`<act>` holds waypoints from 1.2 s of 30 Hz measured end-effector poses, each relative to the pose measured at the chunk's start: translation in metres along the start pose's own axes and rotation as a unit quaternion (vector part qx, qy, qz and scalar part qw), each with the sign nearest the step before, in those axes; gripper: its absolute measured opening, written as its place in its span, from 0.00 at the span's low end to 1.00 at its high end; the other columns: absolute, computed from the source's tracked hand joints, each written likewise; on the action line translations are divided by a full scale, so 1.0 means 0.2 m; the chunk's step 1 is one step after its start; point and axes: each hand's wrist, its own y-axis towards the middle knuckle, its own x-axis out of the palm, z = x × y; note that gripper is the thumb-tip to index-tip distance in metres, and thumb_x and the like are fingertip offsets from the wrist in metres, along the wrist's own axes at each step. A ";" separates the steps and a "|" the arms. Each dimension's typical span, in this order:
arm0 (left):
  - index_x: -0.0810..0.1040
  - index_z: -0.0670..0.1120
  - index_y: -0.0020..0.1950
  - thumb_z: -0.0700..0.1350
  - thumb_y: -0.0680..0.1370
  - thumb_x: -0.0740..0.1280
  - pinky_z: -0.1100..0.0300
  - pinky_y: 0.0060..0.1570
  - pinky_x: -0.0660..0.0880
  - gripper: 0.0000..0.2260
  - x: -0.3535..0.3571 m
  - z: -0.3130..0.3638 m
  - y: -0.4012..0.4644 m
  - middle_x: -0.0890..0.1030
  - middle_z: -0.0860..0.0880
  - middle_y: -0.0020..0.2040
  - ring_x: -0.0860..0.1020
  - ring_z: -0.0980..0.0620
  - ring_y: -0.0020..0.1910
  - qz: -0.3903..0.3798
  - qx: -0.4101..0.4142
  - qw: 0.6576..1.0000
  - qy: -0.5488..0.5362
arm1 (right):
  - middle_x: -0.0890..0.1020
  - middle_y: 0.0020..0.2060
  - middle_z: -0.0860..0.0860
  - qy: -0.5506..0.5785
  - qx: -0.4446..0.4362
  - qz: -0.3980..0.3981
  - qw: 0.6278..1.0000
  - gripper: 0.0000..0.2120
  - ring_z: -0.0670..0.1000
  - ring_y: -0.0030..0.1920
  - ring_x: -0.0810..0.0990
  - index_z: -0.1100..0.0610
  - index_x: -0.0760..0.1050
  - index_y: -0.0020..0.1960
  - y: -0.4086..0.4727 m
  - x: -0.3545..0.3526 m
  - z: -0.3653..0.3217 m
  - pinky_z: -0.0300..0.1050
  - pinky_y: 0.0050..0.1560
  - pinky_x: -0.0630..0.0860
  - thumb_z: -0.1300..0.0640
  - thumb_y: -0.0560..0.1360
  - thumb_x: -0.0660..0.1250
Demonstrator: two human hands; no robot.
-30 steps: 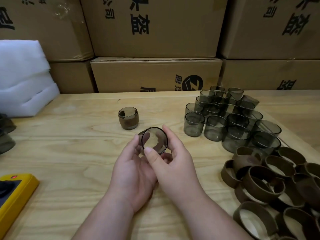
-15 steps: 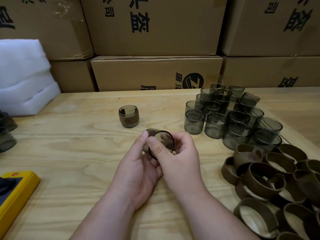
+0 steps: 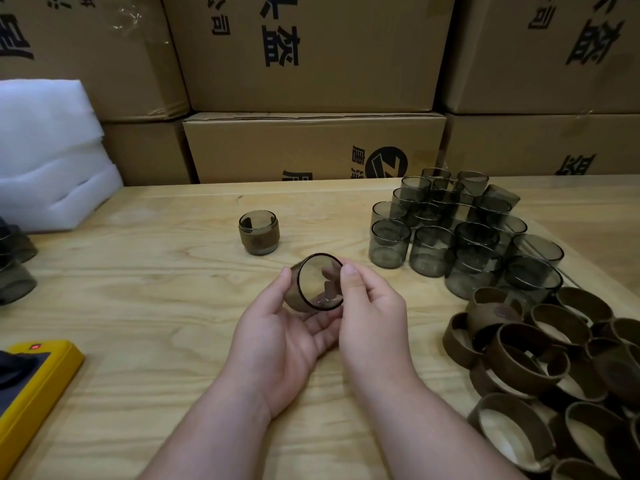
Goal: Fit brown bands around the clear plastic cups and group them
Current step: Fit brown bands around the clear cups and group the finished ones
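Both hands hold one smoky clear cup (image 3: 313,284) on its side, its mouth turned toward me, a brown band around its body. My left hand (image 3: 277,337) cradles it from below and the left. My right hand (image 3: 372,317) grips its right rim with thumb and fingers. A banded cup (image 3: 258,232) stands upright on the table just beyond. Several bare cups (image 3: 460,233) cluster at the right. A heap of loose brown bands (image 3: 540,362) lies at the near right.
Cardboard boxes (image 3: 311,147) wall the back of the wooden table (image 3: 138,306). White foam (image 3: 48,150) sits at the back left, dark cups (image 3: 14,265) at the left edge, and a yellow device (image 3: 31,379) at the near left.
The hands drew the cup slightly nearer and turned its mouth more squarely toward me. The band now sits around the cup's body.
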 end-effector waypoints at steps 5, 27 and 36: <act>0.79 0.47 0.69 0.52 0.83 0.61 0.40 0.71 0.68 0.18 0.00 0.02 0.01 0.81 0.34 0.64 0.80 0.37 0.56 0.036 -0.015 0.997 -0.063 | 0.87 0.53 0.44 0.005 0.014 -0.024 1.000 0.11 0.40 0.56 0.84 0.47 0.82 0.57 -0.01 0.01 -0.01 0.42 0.61 0.80 0.60 0.82 0.65; 0.90 0.47 0.47 0.57 0.85 0.56 0.53 0.40 0.83 0.25 -0.01 0.00 0.02 0.87 0.44 0.53 0.86 0.47 0.44 0.013 0.003 0.997 -0.080 | 0.86 0.47 0.33 -0.023 -0.034 -0.115 0.993 0.17 0.35 0.51 0.84 0.39 0.80 0.52 -0.03 0.02 -0.02 0.30 0.50 0.77 0.61 0.84 0.63; 0.80 0.45 0.67 0.54 0.77 0.63 0.48 0.51 0.76 0.23 0.02 -0.01 0.00 0.84 0.41 0.52 0.78 0.45 0.44 -0.016 0.001 1.000 0.002 | 0.84 0.33 0.50 0.044 0.017 -0.025 0.999 0.12 0.51 0.32 0.81 0.55 0.77 0.41 -0.02 0.00 -0.02 0.48 0.31 0.79 0.56 0.83 0.65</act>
